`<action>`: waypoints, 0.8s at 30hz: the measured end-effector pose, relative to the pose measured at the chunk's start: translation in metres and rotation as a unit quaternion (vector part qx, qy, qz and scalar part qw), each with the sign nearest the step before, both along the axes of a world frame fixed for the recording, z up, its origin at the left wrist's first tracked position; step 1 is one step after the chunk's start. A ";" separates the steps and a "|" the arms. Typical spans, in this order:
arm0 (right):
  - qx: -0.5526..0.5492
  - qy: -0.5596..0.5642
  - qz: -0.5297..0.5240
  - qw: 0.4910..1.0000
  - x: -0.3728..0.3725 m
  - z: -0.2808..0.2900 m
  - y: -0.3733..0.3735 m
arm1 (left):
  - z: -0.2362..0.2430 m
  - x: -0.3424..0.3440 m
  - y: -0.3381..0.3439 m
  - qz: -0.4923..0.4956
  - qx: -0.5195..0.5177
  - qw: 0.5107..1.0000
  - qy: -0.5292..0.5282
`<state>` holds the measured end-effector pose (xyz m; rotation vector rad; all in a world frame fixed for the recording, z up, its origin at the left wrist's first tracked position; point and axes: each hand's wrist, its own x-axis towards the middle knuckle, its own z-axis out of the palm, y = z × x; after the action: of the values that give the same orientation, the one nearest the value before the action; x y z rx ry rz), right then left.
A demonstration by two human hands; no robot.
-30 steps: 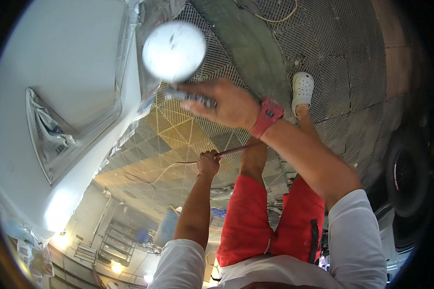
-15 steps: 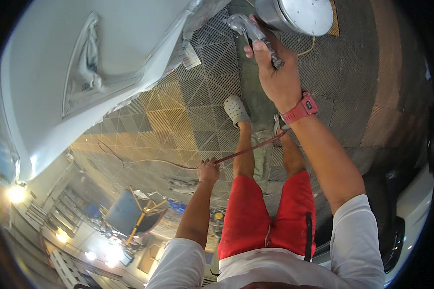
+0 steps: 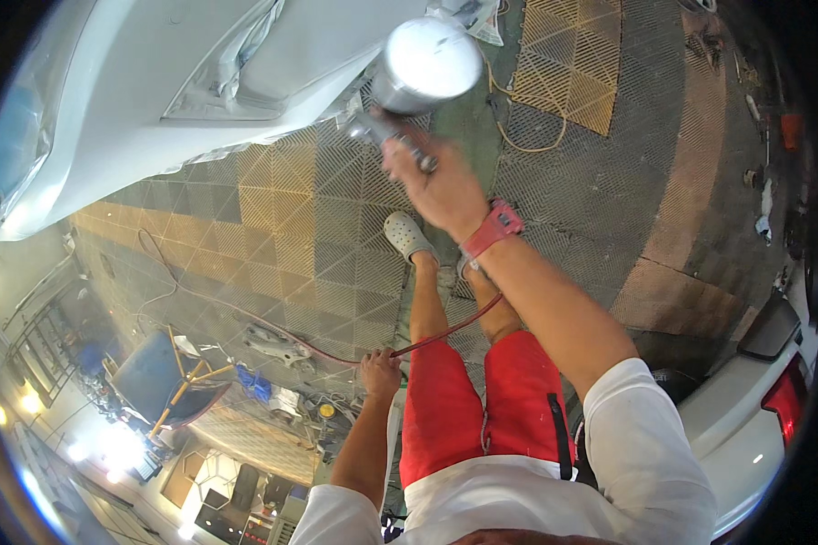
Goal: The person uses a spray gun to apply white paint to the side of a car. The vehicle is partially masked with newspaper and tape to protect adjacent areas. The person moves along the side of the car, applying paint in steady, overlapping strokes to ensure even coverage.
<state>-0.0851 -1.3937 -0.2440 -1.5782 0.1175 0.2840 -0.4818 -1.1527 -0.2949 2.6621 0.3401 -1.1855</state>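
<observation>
Currently, inventory of scene, seen from above:

- R hand (image 3: 441, 186): fingers wrapped tight round grip of spray gun (image 3: 395, 136), held out far from body, up by the car. Red wristband (image 3: 493, 229) on that wrist.
- Spray gun: metal body w/ round silver cup (image 3: 427, 64) on top; sits at far centre, just beside lower edge of white car panel (image 3: 200, 100). Nozzle end hidden by hand and cup, so can't tell where it aims.
- L hand (image 3: 379, 368): low, near the hip, fingers closed round thin red air hose (image 3: 336, 350). Hose runs left across floor and right toward the gun side.
- Floor: grid tiles (image 3: 291, 236), grey and yellow; yellow cord (image 3: 518, 136) lying far right of gun.
- Person: red shorts, white shirt, grey clog (image 3: 407, 236) on leading foot.
- Left near: blue trolley w/ yellow frame (image 3: 168, 381), assorted clutter.
- Right near: 2nd white car, red tail lamp (image 3: 786, 386).

Risks, as judged: hose slack near feet could snag a clog and jerk the gun into the panel; cup looks close enough to the bodywork to knock it; loose cord is a trip hazard.
</observation>
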 end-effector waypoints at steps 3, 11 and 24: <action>-0.060 0.006 -0.068 0.996 0.016 0.001 -0.046 | -0.001 0.000 -0.023 0.009 -0.031 0.999 -0.020; -0.092 0.000 -0.240 0.966 0.037 0.046 -0.118 | -0.006 0.007 -0.044 0.032 -0.057 0.996 -0.065; 0.012 -0.035 0.009 0.999 0.001 0.087 0.023 | 0.049 -0.038 0.001 0.075 -0.030 0.996 -0.038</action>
<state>-0.0841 -1.3706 -0.1566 -1.5642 0.0455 0.2417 -0.5196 -1.1517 -0.2463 2.5709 0.4727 -1.0312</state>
